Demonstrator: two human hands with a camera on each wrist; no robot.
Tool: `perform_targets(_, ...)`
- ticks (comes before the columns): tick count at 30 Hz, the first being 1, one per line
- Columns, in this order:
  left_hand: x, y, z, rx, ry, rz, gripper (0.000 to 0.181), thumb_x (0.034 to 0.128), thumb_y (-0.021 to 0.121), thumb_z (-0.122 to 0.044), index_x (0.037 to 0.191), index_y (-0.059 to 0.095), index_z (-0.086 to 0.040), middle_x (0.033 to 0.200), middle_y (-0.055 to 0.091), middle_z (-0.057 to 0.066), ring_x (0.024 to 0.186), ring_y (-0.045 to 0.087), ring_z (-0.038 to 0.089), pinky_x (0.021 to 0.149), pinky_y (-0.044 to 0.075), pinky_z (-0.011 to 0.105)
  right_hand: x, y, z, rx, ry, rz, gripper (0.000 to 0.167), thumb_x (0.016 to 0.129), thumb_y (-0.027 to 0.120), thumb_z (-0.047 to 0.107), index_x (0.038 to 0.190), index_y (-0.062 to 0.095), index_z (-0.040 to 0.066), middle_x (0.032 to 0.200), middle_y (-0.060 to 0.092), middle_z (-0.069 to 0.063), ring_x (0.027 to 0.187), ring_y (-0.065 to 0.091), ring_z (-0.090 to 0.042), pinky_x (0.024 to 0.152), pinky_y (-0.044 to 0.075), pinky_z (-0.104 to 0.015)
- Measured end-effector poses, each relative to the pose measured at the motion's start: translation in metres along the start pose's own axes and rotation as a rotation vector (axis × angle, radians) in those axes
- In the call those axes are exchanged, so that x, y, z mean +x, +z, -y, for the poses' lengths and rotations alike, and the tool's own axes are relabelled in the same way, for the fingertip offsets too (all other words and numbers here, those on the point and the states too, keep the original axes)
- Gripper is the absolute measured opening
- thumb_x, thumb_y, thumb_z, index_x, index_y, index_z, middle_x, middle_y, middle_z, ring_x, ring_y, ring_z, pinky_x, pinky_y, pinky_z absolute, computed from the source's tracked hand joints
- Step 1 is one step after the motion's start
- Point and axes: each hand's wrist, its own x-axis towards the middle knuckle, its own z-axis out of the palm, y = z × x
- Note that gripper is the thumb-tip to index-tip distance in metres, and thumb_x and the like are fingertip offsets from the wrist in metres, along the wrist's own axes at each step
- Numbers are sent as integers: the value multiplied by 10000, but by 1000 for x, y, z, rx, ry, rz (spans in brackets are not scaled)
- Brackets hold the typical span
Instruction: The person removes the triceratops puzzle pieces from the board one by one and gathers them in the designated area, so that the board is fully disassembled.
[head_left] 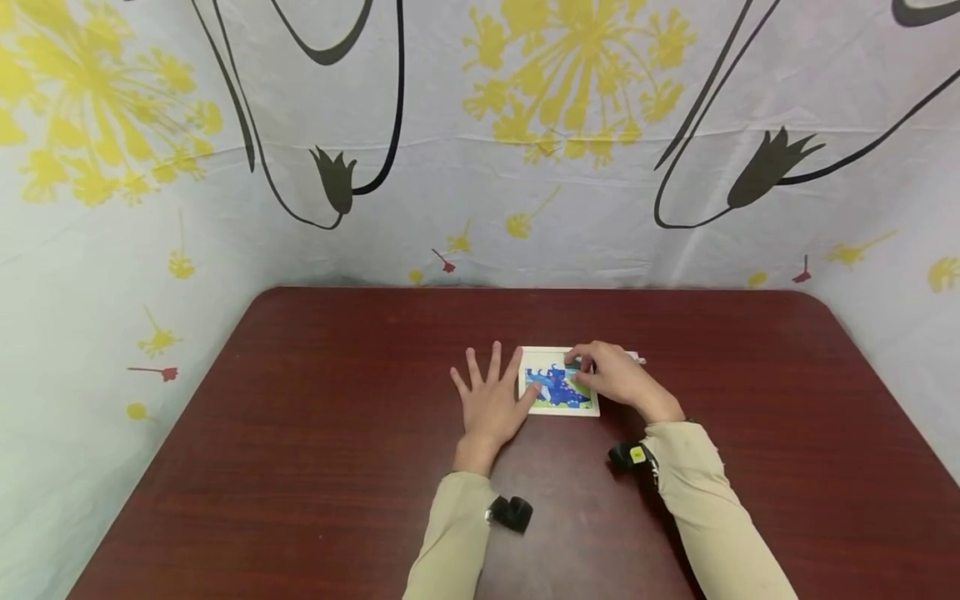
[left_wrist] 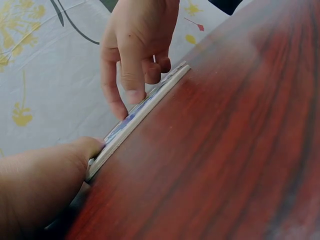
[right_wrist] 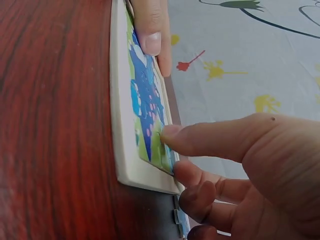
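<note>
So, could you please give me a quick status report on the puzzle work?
Left hand spread, thumb on puzzle. Right hand at its right side, grip unclear. Loose piece just beyond; nothing visibly blocking.

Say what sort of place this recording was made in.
Probably an indoor recording booth for tabletop work: a reddish-brown wood-grain table stands enclosed by white fabric curtains printed with yellow and dark flowers, and the person wears black wrist cameras. Nothing in view tells which building.

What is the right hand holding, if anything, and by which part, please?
I cannot tell: the right hand is at the puzzle, any grip unclear.
</note>
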Motion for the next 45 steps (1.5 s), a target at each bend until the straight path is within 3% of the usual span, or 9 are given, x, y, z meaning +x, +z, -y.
perform_targets(14, -1, -2, 0, -1, 9, -4, 684, 899, 363, -622, 1485, 248, -288, 1543, 148, 60, 1377, -18, 423, 1013, -23, 656, 1, 4, -4, 43, 10, -47, 198, 800, 687, 0, 994, 665, 34, 830, 541, -98, 688, 469, -205, 638, 418, -354)
perform_targets(23, -2, -2, 1, -20, 15, -34, 685, 892, 407, -604, 1476, 290, -264, 1533, 185, 84, 1371, 15, 443, 1006, -7, 666, 0, 6, 5, 85, 78, -70, 182, 818, 659, 8, 984, 676, 81, 1090, 375, -168, 688, 539, -199, 653, 465, -357)
perform_targets(28, 0, -1, 2, -12, 10, -3, 692, 897, 358, -628, 1488, 238, -288, 1544, 137, 64, 1376, -31, 425, 1011, -47, 651, -2, 6, 6, 72, 77, -78, 166, 830, 655, 33, 987, 679, 80, 1200, 374, -164, 694, 567, -186, 658, 479, -364)
perform_targets(38, 0, -1, 0, -7, 12, -8, 684, 900, 357, -623, 1485, 252, -284, 1540, 157, 67, 1376, -10, 429, 1013, -23, 655, -1, 5, 1, -53, -29, -117, 192, 791, 696, 29, 977, 693, 77, 1028, 517, -127, 733, 481, -203, 676, 431, -389)
perform_targets(45, -1, 0, 0, 3, 15, -20, 680, 901, 365, -618, 1483, 258, -283, 1538, 165, 67, 1375, -5, 429, 1012, -14, 657, -2, 4, 3, -90, -17, -136, 197, 799, 670, 7, 978, 695, 86, 1016, 521, -109, 796, 515, -220, 660, 439, -376)
